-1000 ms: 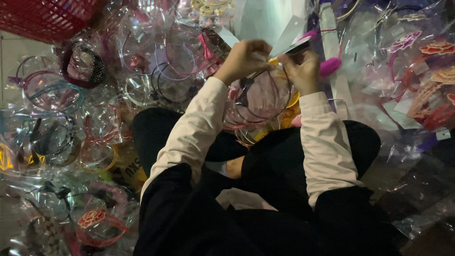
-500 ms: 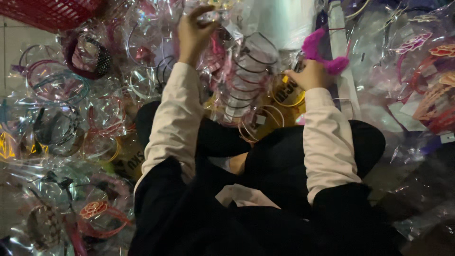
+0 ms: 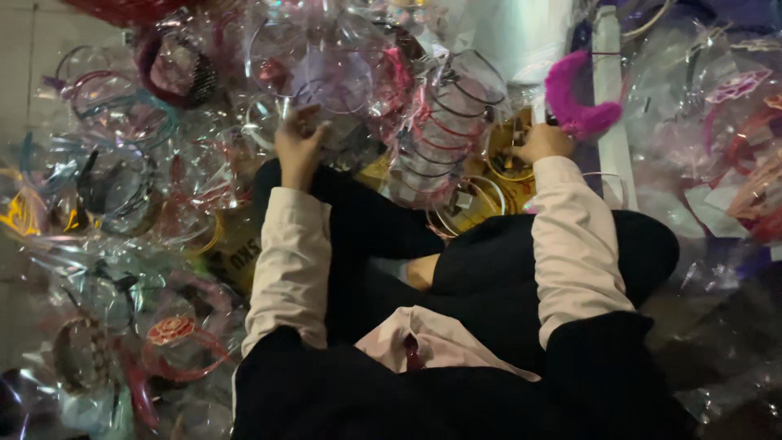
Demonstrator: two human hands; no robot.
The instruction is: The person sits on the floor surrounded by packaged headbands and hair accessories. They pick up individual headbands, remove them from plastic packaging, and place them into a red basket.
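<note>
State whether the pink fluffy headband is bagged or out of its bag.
Out: the pink fluffy headband shows bare fluff, no glossy wrap, above the right hand.

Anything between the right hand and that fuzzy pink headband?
Nothing visible. The right hand sits right below the pink headband, apparently touching its lower end. The left hand is apart, on clear-wrapped headbands.

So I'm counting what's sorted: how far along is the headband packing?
Done: many wrapped headbands lie piled around. In hand: the left hand reaches into the wrapped pile; the right hand holds a pink fuzzy headband, beside a stack of thin bands. Left: that stack and the pink one look unbagged.
</note>
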